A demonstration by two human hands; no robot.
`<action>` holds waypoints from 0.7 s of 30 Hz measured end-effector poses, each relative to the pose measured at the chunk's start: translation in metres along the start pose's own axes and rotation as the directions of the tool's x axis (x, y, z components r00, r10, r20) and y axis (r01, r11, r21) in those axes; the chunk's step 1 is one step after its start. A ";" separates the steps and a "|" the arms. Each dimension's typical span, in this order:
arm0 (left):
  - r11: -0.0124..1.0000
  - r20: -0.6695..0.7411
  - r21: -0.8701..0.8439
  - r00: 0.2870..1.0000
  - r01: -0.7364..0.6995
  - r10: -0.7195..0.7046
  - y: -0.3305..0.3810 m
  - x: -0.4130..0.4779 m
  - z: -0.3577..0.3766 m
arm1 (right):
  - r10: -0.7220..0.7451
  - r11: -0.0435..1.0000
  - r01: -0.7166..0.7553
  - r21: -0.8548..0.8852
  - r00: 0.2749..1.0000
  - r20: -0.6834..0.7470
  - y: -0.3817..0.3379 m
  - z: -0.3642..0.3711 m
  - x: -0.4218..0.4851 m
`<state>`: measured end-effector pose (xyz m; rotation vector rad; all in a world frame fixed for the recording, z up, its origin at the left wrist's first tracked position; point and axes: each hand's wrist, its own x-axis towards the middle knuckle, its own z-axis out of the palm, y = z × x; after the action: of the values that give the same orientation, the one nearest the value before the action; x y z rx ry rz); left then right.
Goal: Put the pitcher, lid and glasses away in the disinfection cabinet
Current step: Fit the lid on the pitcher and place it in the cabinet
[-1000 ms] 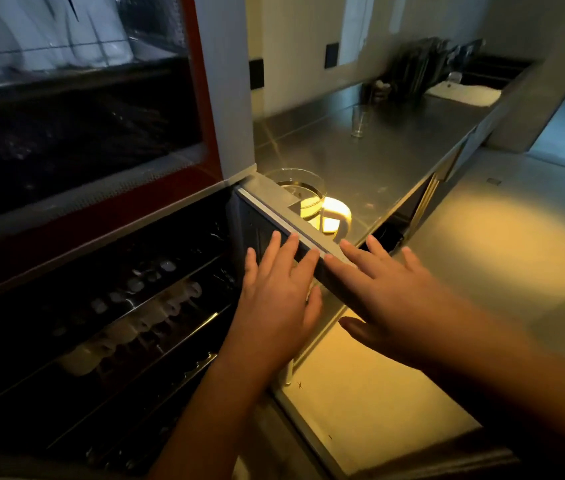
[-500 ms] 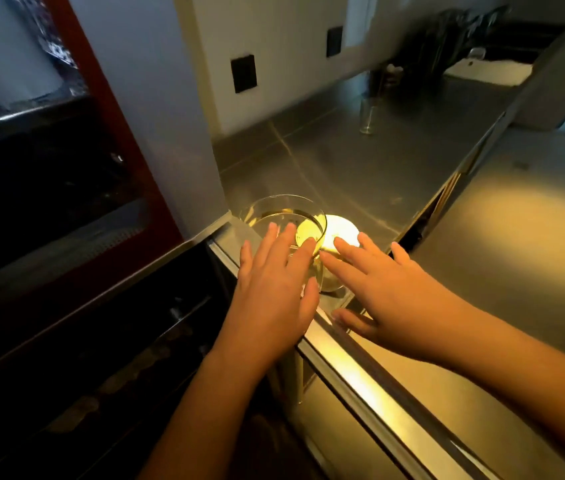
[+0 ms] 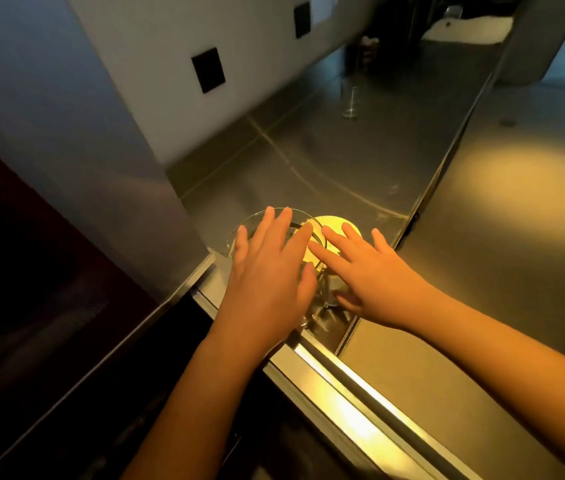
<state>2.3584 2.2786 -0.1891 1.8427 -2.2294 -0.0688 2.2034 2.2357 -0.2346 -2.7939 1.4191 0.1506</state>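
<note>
Left hand [image 3: 267, 271]: fingers straight and fanned apart, palm down over the mouth of the pitcher [image 3: 243, 223]; whether it touches the rim cannot be told. Right hand [image 3: 371, 275]: fingers likewise spread, laid over the lid [image 3: 334, 225], gripping nothing.

Pitcher: clear glass, round-mouthed, standing upright with its long axis vertical and its opening facing up, at the near left corner of the counter [image 3: 343, 168], just beside the cabinet [image 3: 118, 168]. Lid: a flat pale-yellow disc lying on the counter just right of the pitcher.

Counter: brushed steel, smooth, faintly scratched. One clear tumbler-shaped glass [image 3: 350, 98] stands upright far back, well apart from the pitcher. Cabinet side: matte grey panel with a dark red front frame. Two black square wall plates [image 3: 208, 69] sit above the counter.
</note>
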 end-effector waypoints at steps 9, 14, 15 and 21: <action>0.995 -0.031 -0.044 0.996 -0.089 0.087 -0.001 0.013 0.015 | 0.006 0.999 -0.003 0.036 0.998 -0.063 0.017 0.034 0.031; 0.992 -0.058 -0.099 0.995 -0.082 0.077 -0.002 0.013 0.018 | 0.018 0.993 -0.001 0.122 0.991 -0.136 0.018 0.048 0.043; 0.991 -0.063 -0.109 0.995 -0.082 0.075 -0.002 0.013 0.018 | 0.025 0.988 -0.004 0.153 0.990 -0.141 0.017 0.051 0.044; 0.989 -0.087 -0.131 0.994 -0.073 0.062 -0.001 0.011 0.018 | 0.021 0.968 0.018 0.249 0.988 -0.154 0.018 0.057 0.043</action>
<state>2.3535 2.2656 -0.2049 1.6689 -2.1719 -0.1245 2.2096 2.1934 -0.2945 -2.6458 1.3591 -0.2353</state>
